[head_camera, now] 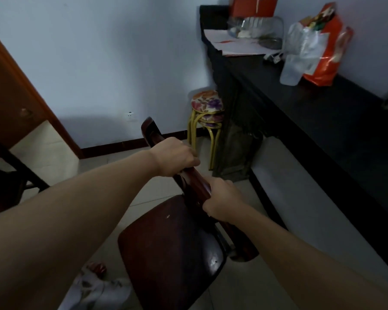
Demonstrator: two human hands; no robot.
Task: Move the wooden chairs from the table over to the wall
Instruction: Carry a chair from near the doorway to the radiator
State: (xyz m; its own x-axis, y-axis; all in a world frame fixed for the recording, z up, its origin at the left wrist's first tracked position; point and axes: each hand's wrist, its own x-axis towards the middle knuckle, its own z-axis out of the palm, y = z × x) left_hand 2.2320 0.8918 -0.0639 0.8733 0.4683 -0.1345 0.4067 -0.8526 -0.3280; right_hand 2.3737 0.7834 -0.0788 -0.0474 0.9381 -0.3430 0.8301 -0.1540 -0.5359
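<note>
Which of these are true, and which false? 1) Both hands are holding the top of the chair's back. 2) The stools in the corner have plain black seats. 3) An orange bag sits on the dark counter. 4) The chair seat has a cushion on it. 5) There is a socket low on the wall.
1) True: the left hand and right hand both grip the top rail of the wooden chair.
2) False: the stacked stools have flowered seats and yellow legs.
3) True: the orange bag sits on the dark counter.
4) False: the seat is bare dark wood.
5) True: a socket shows low on the wall.
</note>
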